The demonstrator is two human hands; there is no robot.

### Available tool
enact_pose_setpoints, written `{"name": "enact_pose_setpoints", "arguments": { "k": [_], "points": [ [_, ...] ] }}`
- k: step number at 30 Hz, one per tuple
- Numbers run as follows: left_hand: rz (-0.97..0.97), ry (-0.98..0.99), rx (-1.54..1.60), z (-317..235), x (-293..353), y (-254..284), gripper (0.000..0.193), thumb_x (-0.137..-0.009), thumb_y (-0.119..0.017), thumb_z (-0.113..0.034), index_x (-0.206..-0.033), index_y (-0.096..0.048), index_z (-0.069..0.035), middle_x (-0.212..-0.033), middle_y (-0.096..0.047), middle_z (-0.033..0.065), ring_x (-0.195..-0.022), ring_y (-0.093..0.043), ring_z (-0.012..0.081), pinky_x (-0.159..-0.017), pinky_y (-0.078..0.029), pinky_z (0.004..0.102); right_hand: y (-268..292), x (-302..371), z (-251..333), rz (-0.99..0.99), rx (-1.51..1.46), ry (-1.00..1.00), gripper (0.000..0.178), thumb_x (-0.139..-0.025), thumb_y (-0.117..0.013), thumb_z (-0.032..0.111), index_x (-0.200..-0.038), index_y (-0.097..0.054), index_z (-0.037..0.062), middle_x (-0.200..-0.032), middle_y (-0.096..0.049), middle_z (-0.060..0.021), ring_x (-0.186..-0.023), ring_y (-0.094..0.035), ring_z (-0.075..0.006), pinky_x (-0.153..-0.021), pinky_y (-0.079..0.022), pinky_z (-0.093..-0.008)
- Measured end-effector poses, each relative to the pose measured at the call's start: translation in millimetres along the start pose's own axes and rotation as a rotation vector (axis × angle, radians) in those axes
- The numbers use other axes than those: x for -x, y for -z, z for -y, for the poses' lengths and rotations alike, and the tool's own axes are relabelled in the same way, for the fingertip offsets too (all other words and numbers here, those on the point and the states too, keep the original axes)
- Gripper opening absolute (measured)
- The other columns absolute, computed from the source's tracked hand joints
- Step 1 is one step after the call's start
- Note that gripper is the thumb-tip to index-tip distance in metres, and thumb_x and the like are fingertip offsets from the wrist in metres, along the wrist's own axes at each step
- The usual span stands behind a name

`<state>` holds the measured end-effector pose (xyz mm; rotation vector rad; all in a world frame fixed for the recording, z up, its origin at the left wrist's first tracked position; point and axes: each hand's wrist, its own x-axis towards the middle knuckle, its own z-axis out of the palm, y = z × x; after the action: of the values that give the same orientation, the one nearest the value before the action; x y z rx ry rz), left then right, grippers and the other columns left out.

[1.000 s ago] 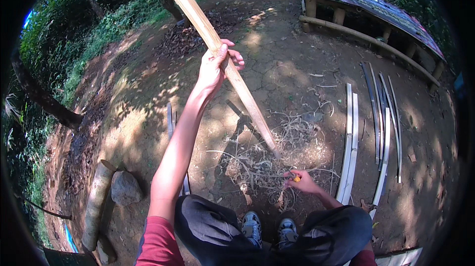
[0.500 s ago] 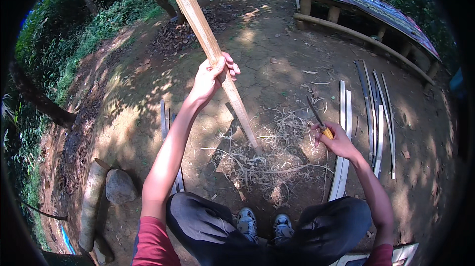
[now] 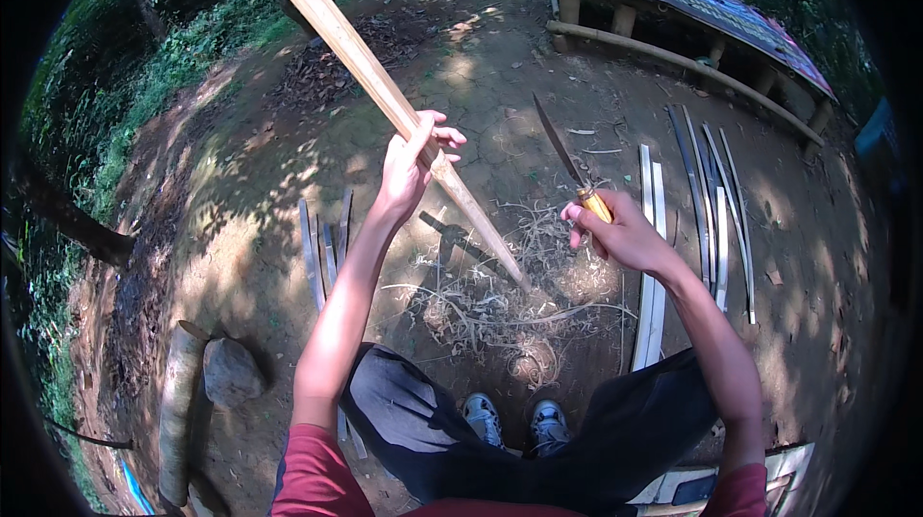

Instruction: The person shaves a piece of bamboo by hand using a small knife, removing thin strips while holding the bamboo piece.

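My left hand (image 3: pixel 411 163) grips a long split bamboo strip (image 3: pixel 361 60) near its middle. The strip slants from the upper left down to its lower end among the shavings, and its top runs out of the picture. In my right hand (image 3: pixel 625 231) is a knife (image 3: pixel 565 151) with a yellow handle; its dark narrow blade points up and to the left, apart from the strip. Pale curled shavings (image 3: pixel 481 310) lie in a heap on the ground beneath both hands, in front of my shoes.
Long thin strips (image 3: pixel 651 267) lie to the right, with several more strips (image 3: pixel 721 219) beyond. Others (image 3: pixel 322 248) are at the left. A log (image 3: pixel 181 411) and a grey stone (image 3: pixel 232 373) sit lower left. A low bamboo platform (image 3: pixel 687 60) with a printed sheet stands far right.
My right hand has risen slightly and moved left, bringing the knife nearer the strip. The strip now leans further left at its top. The whole view has shifted a little.
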<state>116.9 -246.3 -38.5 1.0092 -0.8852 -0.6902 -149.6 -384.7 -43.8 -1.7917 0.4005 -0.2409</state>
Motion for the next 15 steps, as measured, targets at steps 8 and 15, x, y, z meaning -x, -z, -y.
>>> {"name": "enact_pose_setpoints", "arguments": {
  "k": [8,15],
  "points": [
    [-0.121,-0.249,-0.088,-34.1,-3.9,13.5,0.033,-0.097,-0.038,-0.032,-0.116,-0.045,-0.005,-0.101,-0.057,0.0154,-0.093,-0.057,0.024,-0.08,-0.048,0.0377,-28.0,11.2,-35.0,0.063,-0.118,-0.196,0.017,-0.092,-0.052,0.02,-0.095,-0.047,0.0038,-0.064,-0.059,-0.0028,-0.044,-0.045,-0.0052,-0.04,-0.036,-0.0209],
    [-0.118,-0.474,-0.159,-120.4,16.0,-8.0,0.028,-0.095,-0.037,-0.031,-0.077,-0.04,-0.01,-0.054,-0.034,0.0033,-0.047,-0.032,0.0116,-0.043,-0.027,0.0229,-61.4,10.4,-80.0,0.026,-0.386,-0.222,0.018,-0.095,-0.046,0.021,-0.097,-0.04,0.0035,-0.071,-0.059,-0.0072,-0.046,-0.047,-0.0078,-0.041,-0.038,-0.0229]
  ]
}}
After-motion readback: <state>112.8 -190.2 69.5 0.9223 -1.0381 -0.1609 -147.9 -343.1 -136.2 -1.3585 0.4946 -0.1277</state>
